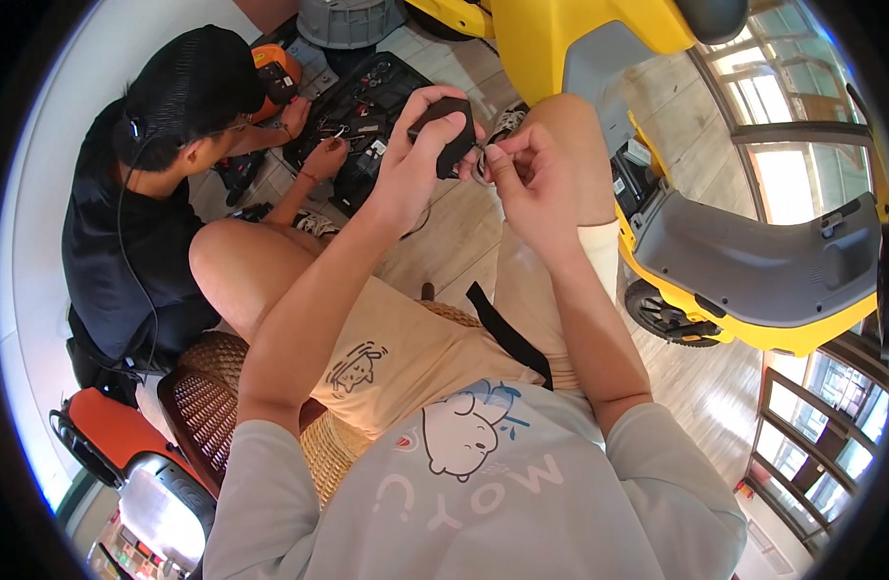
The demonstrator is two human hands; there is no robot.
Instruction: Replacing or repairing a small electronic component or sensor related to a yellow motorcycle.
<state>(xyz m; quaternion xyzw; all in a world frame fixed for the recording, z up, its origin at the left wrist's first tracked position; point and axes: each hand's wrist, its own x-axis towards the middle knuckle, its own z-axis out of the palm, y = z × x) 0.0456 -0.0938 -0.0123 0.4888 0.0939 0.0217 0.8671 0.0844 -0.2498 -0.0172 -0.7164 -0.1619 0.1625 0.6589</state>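
Observation:
My left hand (420, 155) grips a small black boxy part (446, 135) up in front of me, thumb over its top, fingers wrapped round the back. Close beside it, my right hand (527, 169) is closed in a pinch at a small thin piece by the part's right edge; what it is, I cannot make out. A dark cable hangs below my left hand. Behind the held part, an open black tool case (372, 87) with several small tools lies on the floor.
A co-worker (135, 213) in black sits at my left, hands at the case and an orange device (275, 77). A yellow scooter body (754, 261) stands right, another yellow part (589, 29) ahead, a grey bucket (338, 19) behind the case. An orange scooter (125, 425) is lower left.

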